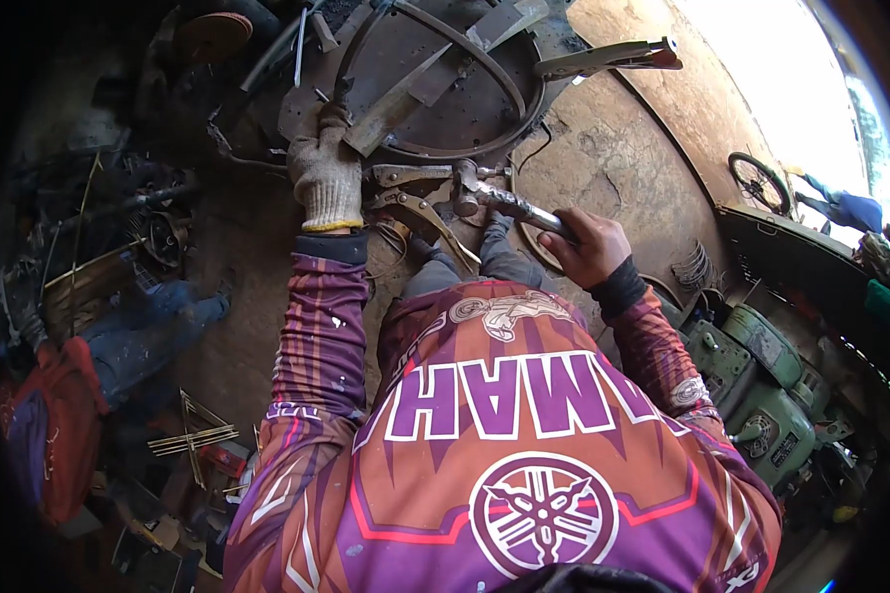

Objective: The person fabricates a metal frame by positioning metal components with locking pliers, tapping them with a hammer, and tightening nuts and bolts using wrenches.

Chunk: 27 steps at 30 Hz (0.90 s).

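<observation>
In the head view, my right hand [588, 247] is closed around the handle of a hammer [529, 213]. The hammer's head is over the near edge of a round metal worktable [440, 104]. My left hand [326, 178], in a pale knit glove, is at the table's left edge with its fingers curled. What they grip is hidden, though a flat metal bar [391, 117] ends right beside them. Curved metal strips [445, 30] lie across the tabletop. Locking pliers [420, 210] hang at the near edge, between my hands.
A person in a red top [69, 425] is at the left among scrap and thin rods [193, 438]. Green machinery [761, 395] stands at the right. Locking pliers [613, 59] jut from the table's right side. Farther right are a wheel [759, 184] and another person [845, 210].
</observation>
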Each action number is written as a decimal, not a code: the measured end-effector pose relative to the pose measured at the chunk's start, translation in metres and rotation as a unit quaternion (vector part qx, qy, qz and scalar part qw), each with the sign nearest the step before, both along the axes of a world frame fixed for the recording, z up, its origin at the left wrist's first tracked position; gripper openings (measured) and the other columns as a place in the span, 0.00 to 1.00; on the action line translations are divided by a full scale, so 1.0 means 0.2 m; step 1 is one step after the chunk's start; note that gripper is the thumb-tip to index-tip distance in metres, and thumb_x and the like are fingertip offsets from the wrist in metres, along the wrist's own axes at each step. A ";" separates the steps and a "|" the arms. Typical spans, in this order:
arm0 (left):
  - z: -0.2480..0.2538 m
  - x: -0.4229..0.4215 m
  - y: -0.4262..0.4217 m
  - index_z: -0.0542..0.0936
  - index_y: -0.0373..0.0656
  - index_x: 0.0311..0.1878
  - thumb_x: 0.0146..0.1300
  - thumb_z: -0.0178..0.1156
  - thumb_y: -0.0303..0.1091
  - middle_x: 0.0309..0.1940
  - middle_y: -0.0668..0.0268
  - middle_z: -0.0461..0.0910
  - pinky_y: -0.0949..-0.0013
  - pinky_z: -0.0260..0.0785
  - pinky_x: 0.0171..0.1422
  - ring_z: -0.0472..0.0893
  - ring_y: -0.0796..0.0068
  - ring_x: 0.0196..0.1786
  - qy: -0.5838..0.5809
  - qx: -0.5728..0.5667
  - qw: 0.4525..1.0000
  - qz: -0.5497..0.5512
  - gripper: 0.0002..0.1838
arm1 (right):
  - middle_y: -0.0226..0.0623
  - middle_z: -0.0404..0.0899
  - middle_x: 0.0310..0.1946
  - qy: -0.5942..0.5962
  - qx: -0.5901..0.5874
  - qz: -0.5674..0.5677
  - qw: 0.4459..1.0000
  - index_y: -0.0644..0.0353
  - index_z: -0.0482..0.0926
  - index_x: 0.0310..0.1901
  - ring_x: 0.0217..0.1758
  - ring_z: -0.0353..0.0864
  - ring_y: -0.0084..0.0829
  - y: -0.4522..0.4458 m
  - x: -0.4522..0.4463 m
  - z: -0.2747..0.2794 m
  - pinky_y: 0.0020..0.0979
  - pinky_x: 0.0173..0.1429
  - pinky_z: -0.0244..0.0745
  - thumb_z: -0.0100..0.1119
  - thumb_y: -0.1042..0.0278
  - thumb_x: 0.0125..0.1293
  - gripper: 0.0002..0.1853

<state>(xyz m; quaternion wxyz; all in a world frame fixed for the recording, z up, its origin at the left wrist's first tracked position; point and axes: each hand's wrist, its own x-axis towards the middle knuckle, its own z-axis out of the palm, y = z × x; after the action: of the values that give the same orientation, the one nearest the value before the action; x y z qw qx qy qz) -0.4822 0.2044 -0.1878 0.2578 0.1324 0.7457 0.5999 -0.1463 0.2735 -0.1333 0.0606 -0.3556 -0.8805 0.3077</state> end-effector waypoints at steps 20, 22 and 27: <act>0.02 -0.02 -0.01 0.84 0.42 0.48 0.72 0.59 0.36 0.35 0.72 0.79 0.74 0.70 0.43 0.76 0.80 0.36 -0.100 0.152 0.983 -0.002 0.10 | 0.37 0.78 0.23 0.008 0.078 0.197 0.977 0.54 0.78 0.35 0.25 0.80 0.45 0.14 -0.23 0.18 0.45 0.27 0.72 0.66 0.50 0.63 0.15; 0.06 0.00 0.01 0.84 0.42 0.47 0.72 0.59 0.37 0.35 0.72 0.79 0.75 0.70 0.42 0.75 0.81 0.35 -0.171 0.130 0.975 0.053 0.10 | 0.41 0.76 0.23 -0.090 0.084 0.121 0.985 0.57 0.79 0.37 0.24 0.79 0.47 0.16 -0.24 0.10 0.44 0.28 0.72 0.68 0.54 0.61 0.15; 0.05 -0.02 0.00 0.84 0.42 0.47 0.72 0.58 0.35 0.33 0.72 0.79 0.74 0.69 0.41 0.75 0.81 0.35 -0.095 0.088 0.991 0.025 0.10 | 0.34 0.75 0.21 0.003 0.086 0.175 0.981 0.51 0.78 0.34 0.21 0.79 0.40 0.13 -0.23 0.20 0.41 0.24 0.71 0.69 0.49 0.60 0.15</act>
<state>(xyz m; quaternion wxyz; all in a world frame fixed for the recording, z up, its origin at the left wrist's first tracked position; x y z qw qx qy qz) -0.4868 0.2039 -0.1786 0.2998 0.0787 0.6650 0.6795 -0.1930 0.2992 -0.0940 0.0388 -0.1886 -0.9520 0.2379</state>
